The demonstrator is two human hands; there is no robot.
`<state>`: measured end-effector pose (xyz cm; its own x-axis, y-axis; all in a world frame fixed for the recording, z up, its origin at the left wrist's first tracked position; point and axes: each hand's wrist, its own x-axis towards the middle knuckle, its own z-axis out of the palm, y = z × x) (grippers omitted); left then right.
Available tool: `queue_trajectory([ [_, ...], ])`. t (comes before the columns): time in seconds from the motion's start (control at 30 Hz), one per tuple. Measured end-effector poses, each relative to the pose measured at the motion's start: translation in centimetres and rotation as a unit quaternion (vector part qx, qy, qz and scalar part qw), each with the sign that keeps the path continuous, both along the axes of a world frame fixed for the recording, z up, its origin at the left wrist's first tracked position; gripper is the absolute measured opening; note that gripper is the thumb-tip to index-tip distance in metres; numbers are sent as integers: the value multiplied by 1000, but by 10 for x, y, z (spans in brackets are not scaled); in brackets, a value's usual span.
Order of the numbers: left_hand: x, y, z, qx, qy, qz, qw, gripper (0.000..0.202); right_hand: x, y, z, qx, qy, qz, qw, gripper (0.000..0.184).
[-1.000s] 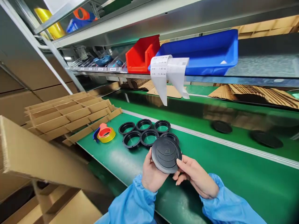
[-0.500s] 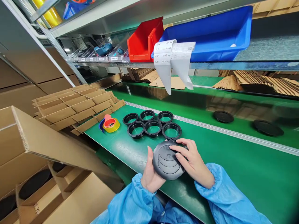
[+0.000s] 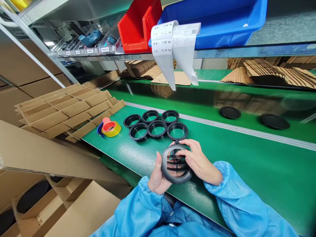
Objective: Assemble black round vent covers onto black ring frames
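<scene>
A round black air vent (image 3: 176, 179) is held above the front edge of the green work surface. Its slats are turned open, so I can see through the gaps between them. My left hand (image 3: 158, 174) grips the vent from the left and below, thumb raised beside the rim. On the upper right, my right hand (image 3: 197, 161) rests its fingers on the rim and the slats. Just beyond the vent, several black rings (image 3: 157, 129) lie in two rows, touching one another.
A roll of yellow tape (image 3: 115, 131) lies left of the rings, beside cardboard dividers (image 3: 66, 110). An open carton (image 3: 81, 204) stands at lower left. Two black discs (image 3: 230, 112) are on the green belt behind the metal rail. Overhead, a shelf holds red (image 3: 134, 33) and blue (image 3: 214, 23) bins.
The vent's slats have swung from closed flat to open under my right fingers. Both hands keep hold of it. The view has shifted slightly.
</scene>
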<state>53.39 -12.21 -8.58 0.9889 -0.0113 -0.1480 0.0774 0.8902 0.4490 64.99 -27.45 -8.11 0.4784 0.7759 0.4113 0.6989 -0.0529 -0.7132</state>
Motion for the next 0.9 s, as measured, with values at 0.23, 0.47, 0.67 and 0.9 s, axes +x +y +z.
queue_trajectory([
  [0.23, 6, 4, 6, -17, 33, 14, 999, 71, -1, -5, 4, 48, 80, -36, 995, 51],
  [0.47, 8, 8, 5, -14, 61, 12, 998, 72, -2, -5, 4, 30, 77, -52, 995, 53],
  [0.67, 8, 9, 7, -35, 72, 28, 996, 71, -9, -4, 2, 43, 40, -44, 997, 53],
  [0.9, -3, 17, 16, -64, 138, 51, 987, 59, -41, -4, -10, -10, -183, 11, 983, 59],
])
